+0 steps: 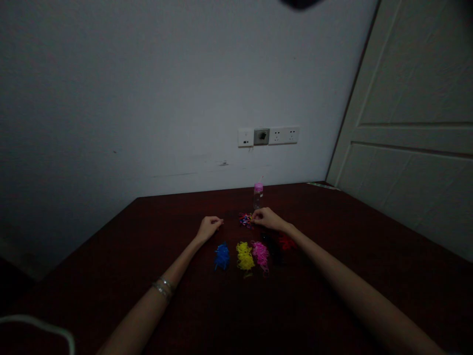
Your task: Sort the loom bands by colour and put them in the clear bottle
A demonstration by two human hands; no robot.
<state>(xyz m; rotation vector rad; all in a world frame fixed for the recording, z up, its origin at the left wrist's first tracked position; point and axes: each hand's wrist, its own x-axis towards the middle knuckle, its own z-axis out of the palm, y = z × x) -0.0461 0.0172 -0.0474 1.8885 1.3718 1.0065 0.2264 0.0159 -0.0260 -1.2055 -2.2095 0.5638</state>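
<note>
Blue pile (221, 257): lay on the dark tabletop (207, 315), nearer the wearer than the left hand, a gap from yellow.
Yellow pile (245, 256) / pink pile (261, 255): side by side, edges about touching. Small loops, probably elastic bands.
Black pile (273, 249) / red pile (286, 242): right of pink, beside the right forearm. Low light, outlines poor.
Mixed pile (245, 220): several colours, farther out than the single-colour piles, between the two hands.
Right hand (269, 218): fingers bent into a pinch at the mixed pile's right edge. Couldn't tell if a loop was gripped.
Left hand (210, 227): fingers drawn together, clear of the mixed pile on its left. Reddish speck by the tips; couldn't tell if held.
Bottle (257, 199): clear, pink cap, stood just beyond the right hand.
Step in hand: looked like picking at the mixed pile, right hand working.
Next pick: called for a narrow pinch on one loop; strands overlapped, so neighbours could have dragged along.
</note>
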